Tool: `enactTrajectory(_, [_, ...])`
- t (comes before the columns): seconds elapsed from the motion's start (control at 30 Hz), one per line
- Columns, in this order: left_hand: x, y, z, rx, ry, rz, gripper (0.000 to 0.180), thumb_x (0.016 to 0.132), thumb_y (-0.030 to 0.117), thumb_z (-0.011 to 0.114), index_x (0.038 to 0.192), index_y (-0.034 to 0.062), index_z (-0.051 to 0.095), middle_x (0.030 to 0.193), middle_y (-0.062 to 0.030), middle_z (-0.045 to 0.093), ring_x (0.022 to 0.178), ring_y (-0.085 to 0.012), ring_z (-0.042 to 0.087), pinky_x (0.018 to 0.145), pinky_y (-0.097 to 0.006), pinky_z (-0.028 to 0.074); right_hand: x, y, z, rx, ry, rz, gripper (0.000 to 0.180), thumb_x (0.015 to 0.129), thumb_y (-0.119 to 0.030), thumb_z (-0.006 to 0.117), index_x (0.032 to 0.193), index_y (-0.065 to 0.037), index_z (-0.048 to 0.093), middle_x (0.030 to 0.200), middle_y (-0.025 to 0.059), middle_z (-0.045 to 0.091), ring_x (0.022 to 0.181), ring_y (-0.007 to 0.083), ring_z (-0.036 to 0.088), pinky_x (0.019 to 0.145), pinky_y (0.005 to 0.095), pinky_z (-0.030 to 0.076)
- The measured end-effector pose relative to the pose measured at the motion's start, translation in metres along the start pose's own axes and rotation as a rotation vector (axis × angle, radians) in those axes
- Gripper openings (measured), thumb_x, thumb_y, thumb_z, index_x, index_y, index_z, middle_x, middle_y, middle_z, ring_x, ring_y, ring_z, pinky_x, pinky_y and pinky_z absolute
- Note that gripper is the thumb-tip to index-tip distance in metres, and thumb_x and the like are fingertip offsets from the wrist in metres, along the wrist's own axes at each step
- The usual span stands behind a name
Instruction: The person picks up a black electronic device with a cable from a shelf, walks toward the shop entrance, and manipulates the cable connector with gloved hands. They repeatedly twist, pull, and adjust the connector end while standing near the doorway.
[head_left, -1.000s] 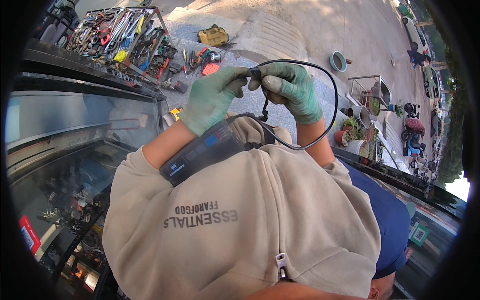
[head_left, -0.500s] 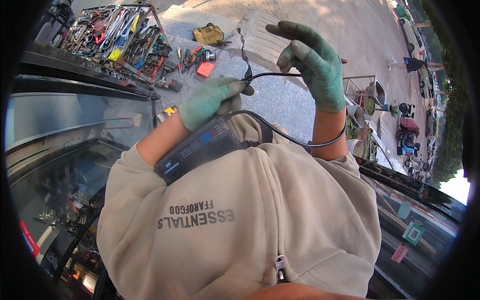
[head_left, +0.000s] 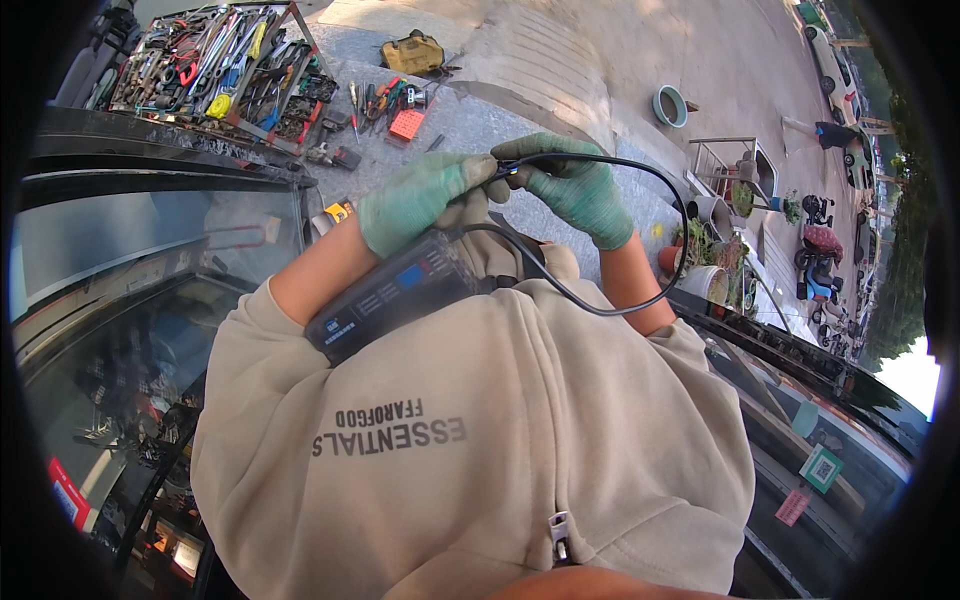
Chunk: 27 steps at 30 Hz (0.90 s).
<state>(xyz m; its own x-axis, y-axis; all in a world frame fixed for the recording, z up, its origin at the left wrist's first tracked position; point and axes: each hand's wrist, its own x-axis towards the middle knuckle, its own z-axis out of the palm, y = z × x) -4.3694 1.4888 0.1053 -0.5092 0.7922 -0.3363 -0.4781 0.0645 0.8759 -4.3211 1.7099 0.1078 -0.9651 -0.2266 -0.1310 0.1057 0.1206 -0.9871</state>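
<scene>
Both my hands wear green gloves and meet in front of my chest. My left hand [head_left: 415, 197] pinches one end of a black cable [head_left: 640, 290] at its fingertips. My right hand [head_left: 572, 187] grips the same cable right beside it, touching the left fingertips. The cable loops out to the right and back down to a dark blue handheld device [head_left: 395, 293] with a small blue screen, which rests between my left forearm and my beige hoodie.
An open tray of hand tools [head_left: 215, 65] lies on the paving at top left, with loose screwdrivers and an orange box [head_left: 405, 122] beside it. A yellow bag [head_left: 415, 52] sits further off. A car's glass [head_left: 130, 260] runs along the left. Pots and plants [head_left: 715, 215] stand at right.
My right hand, raised and spread open half a second ago, has come down and closed on the cable next to my left hand. The cable loop now bulges to the right.
</scene>
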Motion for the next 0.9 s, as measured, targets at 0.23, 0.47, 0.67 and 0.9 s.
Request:
enactTrajectory(0.23, [0.002, -0.001, 0.006, 0.045, -0.014, 0.048, 0.037, 0.095, 0.033, 0.059, 0.110, 0.0006, 0.067, 0.074, 0.0043, 0.056, 0.058, -0.0021, 0.043, 0.052, -0.018, 0.032, -0.002, 0.008, 0.005, -0.299, 0.198, -0.057, 0.021, 0.086, 0.008, 0.056, 0.102, 0.001, 0.068, 0.098, 0.0079, 0.070, 0.089, 0.0137, 0.066, 0.079, 0.0279, 0.054])
enactTrajectory(0.47, [0.006, -0.001, 0.012, 0.092, 0.037, 0.054, 0.028, 0.097, 0.024, 0.058, 0.109, -0.0002, 0.064, 0.072, 0.0024, 0.055, 0.060, -0.0037, 0.044, 0.054, -0.020, 0.034, -0.001, 0.015, 0.010, -0.589, 0.305, -0.222, 0.028, 0.080, 0.009, 0.057, 0.104, -0.001, 0.068, 0.096, 0.0122, 0.071, 0.085, 0.0212, 0.070, 0.075, 0.0307, 0.055])
enactTrajectory(0.67, [0.005, 0.002, 0.016, 0.222, 0.092, 0.000, 0.036, 0.093, 0.027, 0.062, 0.118, 0.0020, 0.066, 0.081, 0.0034, 0.059, 0.067, -0.0029, 0.046, 0.059, -0.018, 0.038, -0.004, 0.014, 0.014, -0.537, 0.322, -0.105, 0.028, 0.081, 0.008, 0.056, 0.104, -0.002, 0.068, 0.094, 0.0136, 0.071, 0.085, 0.0210, 0.070, 0.074, 0.0317, 0.055])
enactTrajectory(0.9, [0.005, -0.002, 0.015, 0.110, -0.009, 0.068, 0.037, 0.097, 0.033, 0.057, 0.115, 0.0020, 0.064, 0.081, 0.0008, 0.061, 0.066, -0.0049, 0.046, 0.061, -0.022, 0.041, -0.016, 0.001, 0.008, -0.093, 0.383, 0.027, 0.013, 0.090, 0.002, 0.058, 0.100, 0.002, 0.067, 0.094, 0.0090, 0.071, 0.080, 0.0114, 0.067, 0.074, 0.0260, 0.054])
